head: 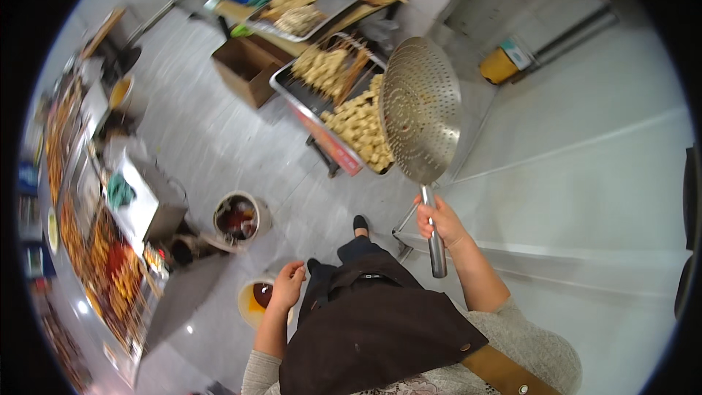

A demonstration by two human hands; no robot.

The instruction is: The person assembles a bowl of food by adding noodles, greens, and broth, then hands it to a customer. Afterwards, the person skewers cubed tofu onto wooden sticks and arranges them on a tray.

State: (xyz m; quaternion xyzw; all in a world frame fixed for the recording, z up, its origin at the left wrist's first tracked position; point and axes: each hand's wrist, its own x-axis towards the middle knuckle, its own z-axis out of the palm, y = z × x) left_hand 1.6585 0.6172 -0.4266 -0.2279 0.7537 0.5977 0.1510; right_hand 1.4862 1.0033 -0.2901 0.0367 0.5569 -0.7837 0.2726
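A large perforated metal skimmer (421,112) is held up at the right of the middle, bowl away from me. My right hand (440,221) is closed around its steel handle. The bowl overlaps the right edge of a metal tray (307,100) holding pale cubes (359,120) and skewered pieces (322,71). Lower down, at the left of my dark apron, my left hand (289,284) holds nothing, its fingers loosely curled. Beneath and beside it on the floor stands a pale bucket (244,307) with orange liquid and a dark round object inside.
Another bucket (263,216) with dark contents stands on the floor. A counter (129,365) with many skewers curves along the left. Near the trays sits a cardboard box (237,74); a second tray (340,3) lies behind. A yellow container (498,68) is by the right wall.
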